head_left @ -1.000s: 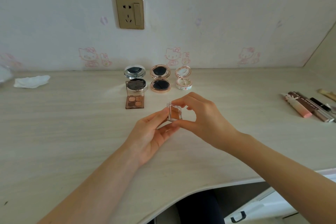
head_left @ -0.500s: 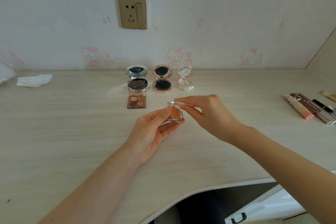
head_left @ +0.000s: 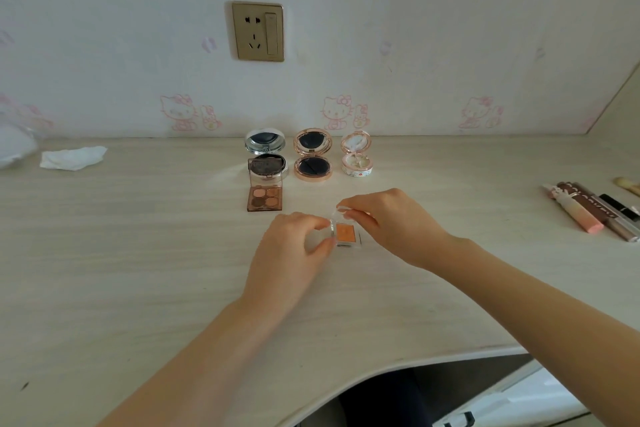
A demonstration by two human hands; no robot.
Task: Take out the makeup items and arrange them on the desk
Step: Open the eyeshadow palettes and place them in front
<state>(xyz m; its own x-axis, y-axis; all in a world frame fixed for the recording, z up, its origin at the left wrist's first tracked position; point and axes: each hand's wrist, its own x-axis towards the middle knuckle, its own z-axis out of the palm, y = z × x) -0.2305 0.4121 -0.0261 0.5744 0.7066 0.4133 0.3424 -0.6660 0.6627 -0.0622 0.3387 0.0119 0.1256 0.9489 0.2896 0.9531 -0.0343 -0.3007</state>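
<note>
- Small clear case [head_left: 346, 234] with one orange pan, lid raised, rests on the table [head_left: 138, 253] just in front of the brown four-pan palette [head_left: 265, 198].
- Left hand [head_left: 291, 253] grip pinches its base.
- Right hand [head_left: 391, 222] grip pinches the lid.

We note soft, even daylight, faint shadows, wide-angle bowing at the edges and slight overall softness.
</note>
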